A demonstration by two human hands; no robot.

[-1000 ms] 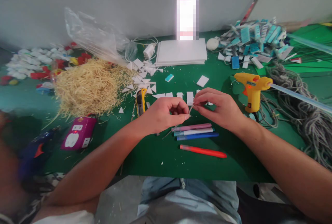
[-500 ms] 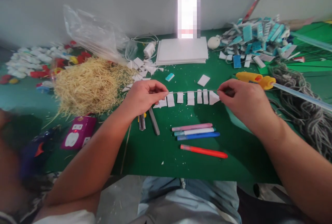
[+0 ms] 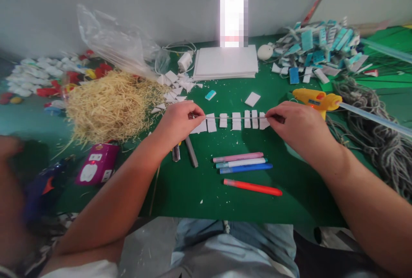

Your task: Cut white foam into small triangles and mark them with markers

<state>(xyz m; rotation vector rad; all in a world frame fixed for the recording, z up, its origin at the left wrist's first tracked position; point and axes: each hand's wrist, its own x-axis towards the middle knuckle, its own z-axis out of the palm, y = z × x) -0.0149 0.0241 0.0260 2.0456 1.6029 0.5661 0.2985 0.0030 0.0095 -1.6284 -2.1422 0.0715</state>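
Observation:
A thin grey string is stretched taut between my hands, running left to right across a row of small white foam pieces on the green table. My left hand pinches one end above the leftmost piece. Thumb and fingers of my right hand pinch the other end, over the pointed piece at the right end, partly covering it. Whether the string presses on the pieces or hangs just above, I cannot tell. Below the row lie a pink marker, a white marker, a blue marker and a red marker.
A yellow glue gun and a tangle of grey string lie right. Straw, a purple power box and a grey bar are left. White sheets lie behind. Another person's arm is at far left.
Both hands have shifted slightly left and down with the string, which now crosses the upper part of the white pieces. The right hand covers more of the pointed piece.

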